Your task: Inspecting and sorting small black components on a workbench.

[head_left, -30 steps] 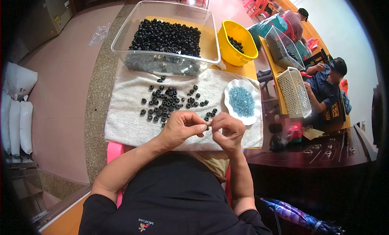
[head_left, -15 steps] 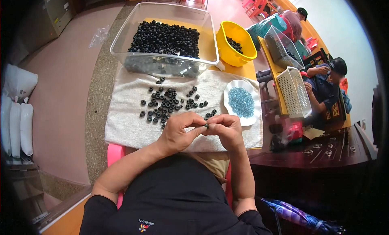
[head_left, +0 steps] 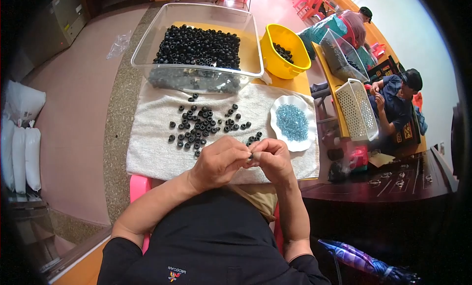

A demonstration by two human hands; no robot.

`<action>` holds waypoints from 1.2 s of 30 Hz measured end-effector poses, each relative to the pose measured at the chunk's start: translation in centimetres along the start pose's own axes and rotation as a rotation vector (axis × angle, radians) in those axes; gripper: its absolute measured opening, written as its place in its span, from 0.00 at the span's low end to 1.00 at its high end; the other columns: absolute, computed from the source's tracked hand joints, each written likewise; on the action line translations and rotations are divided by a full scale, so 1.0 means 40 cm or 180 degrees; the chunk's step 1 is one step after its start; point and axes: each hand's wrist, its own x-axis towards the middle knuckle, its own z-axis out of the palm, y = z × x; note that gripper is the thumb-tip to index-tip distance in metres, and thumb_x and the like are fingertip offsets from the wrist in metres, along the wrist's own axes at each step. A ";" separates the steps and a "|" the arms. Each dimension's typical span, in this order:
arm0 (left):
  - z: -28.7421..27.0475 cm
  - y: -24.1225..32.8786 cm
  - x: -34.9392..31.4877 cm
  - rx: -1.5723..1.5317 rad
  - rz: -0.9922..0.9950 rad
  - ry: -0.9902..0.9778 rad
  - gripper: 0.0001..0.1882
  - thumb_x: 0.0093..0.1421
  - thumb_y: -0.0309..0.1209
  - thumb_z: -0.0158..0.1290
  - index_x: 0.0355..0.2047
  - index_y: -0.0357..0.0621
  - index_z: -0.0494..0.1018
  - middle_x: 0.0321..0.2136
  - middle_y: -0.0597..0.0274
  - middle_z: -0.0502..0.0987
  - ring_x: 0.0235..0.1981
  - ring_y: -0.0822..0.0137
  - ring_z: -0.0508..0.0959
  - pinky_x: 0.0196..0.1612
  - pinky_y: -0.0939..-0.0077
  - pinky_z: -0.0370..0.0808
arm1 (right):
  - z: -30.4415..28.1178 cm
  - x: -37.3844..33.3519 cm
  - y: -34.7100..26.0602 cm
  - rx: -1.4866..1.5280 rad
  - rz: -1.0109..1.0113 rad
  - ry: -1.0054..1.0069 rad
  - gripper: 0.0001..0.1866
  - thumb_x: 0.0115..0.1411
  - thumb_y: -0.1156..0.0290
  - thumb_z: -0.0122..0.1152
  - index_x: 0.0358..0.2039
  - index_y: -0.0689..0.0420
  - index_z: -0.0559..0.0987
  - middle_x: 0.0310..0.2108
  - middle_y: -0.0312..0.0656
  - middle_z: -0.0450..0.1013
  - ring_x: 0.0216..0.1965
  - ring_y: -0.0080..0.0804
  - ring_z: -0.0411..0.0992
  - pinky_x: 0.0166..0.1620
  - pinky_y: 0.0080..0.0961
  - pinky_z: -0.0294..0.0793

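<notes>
My left hand [head_left: 220,163] and my right hand [head_left: 273,162] meet over the near edge of a white towel [head_left: 152,157]. Both are closed in a pinch, fingertips together around one small dark round piece [head_left: 250,157], mostly covered by the fingers. It resembles the loose black ring-like pieces [head_left: 199,122], each with a round hole, scattered on the towel beyond my left hand. A few more lie just past my fingertips. Beyond my right hand, a white scalloped dish [head_left: 275,128] holds many tiny clear-blue bits [head_left: 292,122].
A large clear plastic bin [head_left: 140,59] of black pieces stands at the table's far side, beside a yellow tub [head_left: 268,49] holding more. To the right, another table carries a white perforated basket [head_left: 356,110] and a grey bin [head_left: 339,56]. Two people sit there.
My fingers have shifted around the small piece: the left fingers have drawn over it and the right fingertips have curled in. At the right, the nearer person's head and hands have moved.
</notes>
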 end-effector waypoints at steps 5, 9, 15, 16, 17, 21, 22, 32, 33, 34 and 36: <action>0.003 0.007 0.002 -0.0001 0.0018 0.0046 0.12 0.49 0.17 0.63 0.33 0.39 0.75 0.31 0.56 0.79 0.31 0.60 0.80 0.33 0.72 0.77 | 0.019 -0.005 0.016 0.0099 -0.0339 0.0081 0.02 0.54 0.84 0.55 0.27 0.68 0.75 0.34 0.48 0.74 0.33 0.35 0.77 0.38 0.29 0.83; 0.005 0.007 0.001 -0.0115 -0.0098 0.0112 0.10 0.49 0.17 0.62 0.32 0.38 0.75 0.30 0.56 0.78 0.32 0.59 0.79 0.33 0.71 0.77 | 0.028 -0.008 0.017 -0.0049 -0.0725 0.0126 0.01 0.54 0.86 0.55 0.27 0.68 0.74 0.35 0.47 0.72 0.36 0.31 0.74 0.40 0.31 0.83; 0.003 0.005 -0.003 -0.0249 -0.0515 0.0202 0.09 0.51 0.17 0.62 0.32 0.38 0.76 0.30 0.56 0.79 0.33 0.61 0.80 0.35 0.74 0.77 | 0.052 -0.012 0.014 -0.0513 -0.1323 0.0147 0.06 0.51 0.85 0.60 0.30 0.65 0.76 0.34 0.44 0.72 0.31 0.23 0.69 0.36 0.20 0.74; 0.002 0.005 -0.001 -0.0297 -0.0648 0.0243 0.09 0.52 0.17 0.62 0.33 0.37 0.76 0.31 0.58 0.79 0.34 0.64 0.81 0.36 0.76 0.77 | 0.051 -0.011 0.013 -0.0516 -0.1334 0.0145 0.06 0.51 0.85 0.60 0.30 0.65 0.76 0.34 0.44 0.72 0.31 0.23 0.69 0.36 0.20 0.74; 0.005 0.007 -0.003 -0.0296 -0.0637 0.0243 0.09 0.52 0.17 0.62 0.33 0.37 0.76 0.31 0.58 0.79 0.34 0.64 0.81 0.36 0.76 0.77 | 0.048 -0.008 0.014 -0.1013 -0.1570 0.0162 0.07 0.52 0.85 0.61 0.33 0.65 0.76 0.36 0.43 0.72 0.32 0.24 0.70 0.37 0.19 0.74; 0.002 0.010 -0.010 -0.1298 -0.1938 0.0445 0.07 0.58 0.23 0.60 0.38 0.37 0.76 0.32 0.63 0.80 0.34 0.75 0.78 0.37 0.80 0.76 | 0.054 0.008 0.028 -0.2426 -0.2287 0.0318 0.11 0.54 0.82 0.67 0.37 0.62 0.77 0.34 0.44 0.73 0.35 0.27 0.75 0.37 0.22 0.76; -0.002 0.011 -0.008 -0.1513 -0.2345 0.0478 0.07 0.60 0.24 0.60 0.38 0.37 0.77 0.32 0.65 0.80 0.34 0.78 0.78 0.38 0.81 0.76 | 0.053 0.012 0.035 -0.2521 -0.2399 0.0367 0.13 0.52 0.82 0.68 0.38 0.60 0.77 0.35 0.45 0.74 0.32 0.31 0.76 0.34 0.24 0.76; 0.015 -0.005 -0.022 -0.2614 -0.2680 0.0814 0.08 0.59 0.24 0.60 0.39 0.37 0.77 0.33 0.60 0.81 0.33 0.74 0.80 0.41 0.80 0.78 | 0.067 0.022 0.061 -0.3257 -0.3160 0.0872 0.18 0.48 0.82 0.70 0.41 0.61 0.77 0.36 0.48 0.75 0.34 0.40 0.76 0.35 0.29 0.76; 0.016 -0.007 -0.024 -0.2760 -0.2716 0.0821 0.07 0.59 0.24 0.59 0.38 0.37 0.77 0.33 0.60 0.81 0.33 0.73 0.80 0.41 0.79 0.78 | 0.066 0.022 0.058 -0.3326 -0.3160 0.0845 0.18 0.48 0.81 0.70 0.41 0.61 0.77 0.36 0.48 0.75 0.34 0.40 0.76 0.35 0.29 0.76; 0.017 -0.007 -0.026 -0.2907 -0.2753 0.0829 0.06 0.59 0.23 0.59 0.38 0.37 0.77 0.32 0.60 0.81 0.33 0.73 0.80 0.41 0.78 0.78 | 0.066 0.021 0.056 -0.3394 -0.3156 0.0818 0.19 0.47 0.81 0.71 0.41 0.61 0.77 0.36 0.48 0.75 0.34 0.41 0.76 0.35 0.30 0.76; 0.015 -0.003 -0.028 -0.2958 -0.2830 0.0849 0.06 0.59 0.23 0.59 0.37 0.37 0.77 0.32 0.59 0.81 0.33 0.73 0.80 0.41 0.78 0.78 | 0.074 0.020 0.051 -0.3472 -0.3213 0.0851 0.19 0.47 0.82 0.71 0.40 0.62 0.78 0.36 0.49 0.75 0.34 0.41 0.76 0.36 0.29 0.77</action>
